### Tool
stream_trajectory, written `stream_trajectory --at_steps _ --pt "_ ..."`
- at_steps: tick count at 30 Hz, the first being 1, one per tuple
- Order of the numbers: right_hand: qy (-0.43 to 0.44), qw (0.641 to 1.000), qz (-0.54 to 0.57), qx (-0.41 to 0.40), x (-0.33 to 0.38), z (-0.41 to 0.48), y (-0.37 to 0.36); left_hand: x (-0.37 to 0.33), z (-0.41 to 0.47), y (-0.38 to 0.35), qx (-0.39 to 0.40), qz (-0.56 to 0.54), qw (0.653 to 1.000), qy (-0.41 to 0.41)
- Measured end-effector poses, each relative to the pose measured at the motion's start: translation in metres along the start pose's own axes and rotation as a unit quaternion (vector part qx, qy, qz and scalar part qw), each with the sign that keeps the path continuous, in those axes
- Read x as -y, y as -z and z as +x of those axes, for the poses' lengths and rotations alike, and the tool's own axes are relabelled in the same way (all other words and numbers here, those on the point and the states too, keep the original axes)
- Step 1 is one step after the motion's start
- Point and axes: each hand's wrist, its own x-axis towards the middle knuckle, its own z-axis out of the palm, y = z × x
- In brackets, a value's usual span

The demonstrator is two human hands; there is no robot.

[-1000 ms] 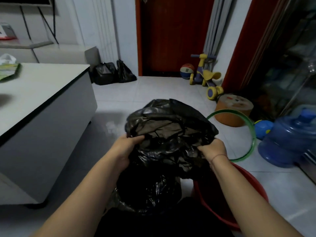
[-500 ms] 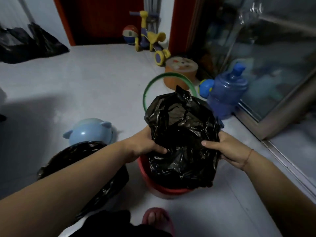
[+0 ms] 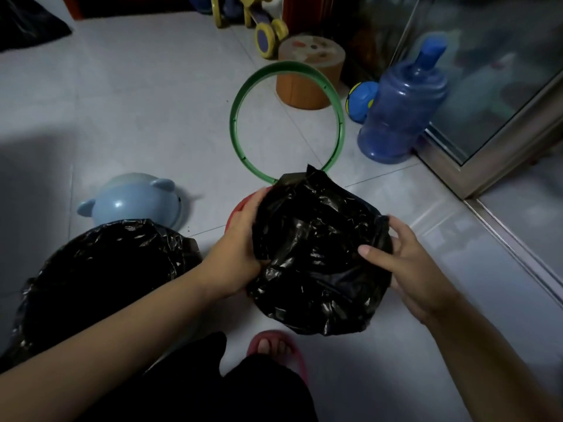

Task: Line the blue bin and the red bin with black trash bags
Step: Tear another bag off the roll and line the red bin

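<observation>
One green ring [image 3: 234, 129] lies beyond the black bag [image 3: 320, 254] and red bin [image 3: 239, 207].

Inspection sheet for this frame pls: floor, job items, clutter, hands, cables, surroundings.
Surface: pale tile floor, shadowed at left.
Job's things: bag draped over red bin, only a sliver of rim showing; lined bin at left, covered in black.
Clutter: blue lid, green ring, stool, jug, ball, ride-on toy.
Hands: left hand and right hand grip the bag's opposite sides.
Cables: nothing seen.
Surroundings: glass door at right; black sacks far left; sandalled foot below.
</observation>
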Motion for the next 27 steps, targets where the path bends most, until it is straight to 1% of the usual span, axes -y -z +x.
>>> stream_trajectory --at_steps 1,3,5,7,9,10,12,14,16,18,19,20,22,23,24,26,27 --pt "0.017 1.0 -0.024 0.008 -0.002 -0.009 -0.002 0.002 -0.005 0.0 0.009 0.021 1.0 -0.005" --pt "0.079 0.987 -0.14 0.016 -0.01 -0.021 -0.006 0.007 -0.015 0.001 0.029 0.087 0.996 0.014" --pt "0.129 0.957 -0.26 -0.006 -0.021 -0.027 -0.007 0.013 -0.022 0.001 0.018 0.131 0.991 0.027" --pt "0.146 0.936 -0.319 -0.034 -0.025 -0.032 -0.011 0.014 -0.026 0.0 0.004 0.134 0.991 0.025" --pt "0.191 0.893 -0.404 -0.059 -0.023 -0.038 -0.015 0.012 -0.03 0.0 0.009 0.127 0.992 0.022" --pt "0.214 0.868 -0.447 -0.046 -0.021 -0.042 -0.017 0.011 -0.032 -0.002 0.013 0.123 0.992 0.021" --pt "0.239 0.826 -0.509 0.028 -0.012 -0.047 -0.025 0.011 -0.035 -0.005 0.01 0.117 0.993 0.019" --pt "0.217 0.785 -0.567 0.118 -0.003 -0.05 -0.031 0.01 -0.036 -0.007 -0.002 0.109 0.994 0.034" --pt "0.185 0.727 -0.636 0.18 0.002 -0.047 -0.032 0.009 -0.035 -0.006 -0.023 0.102 0.993 0.056" --pt "0.179 0.672 -0.691 0.2 0.007 -0.043 -0.026 0.007 -0.032 -0.003 -0.051 0.105 0.992 0.058" --pt "0.179 0.651 -0.71 0.201 0.01 -0.041 -0.023 0.006 -0.03 -0.001 -0.062 0.113 0.99 0.054" --pt "0.182 0.639 -0.72 0.199 0.012 -0.038 -0.019 0.005 -0.029 0.001 -0.07 0.121 0.989 0.049" --pt "0.211 0.629 -0.723 0.192 0.013 -0.031 -0.013 0.003 -0.028 0.002 -0.074 0.127 0.988 0.037" --pt "0.229 0.634 -0.714 0.19 0.012 -0.027 -0.011 0.002 -0.028 0.001 -0.07 0.127 0.989 0.031" --pt "0.24 0.645 -0.7 0.194 0.01 -0.024 -0.009 0.002 -0.028 0.001 -0.064 0.124 0.99 0.026" --pt "0.221 0.676 -0.674 0.201 0.006 -0.021 -0.007 0.001 -0.029 -0.001 -0.05 0.116 0.992 0.017" --pt "0.21 0.697 -0.661 0.182 0.004 -0.02 -0.006 0.001 -0.028 -0.001 -0.045 0.114 0.992 0.014"
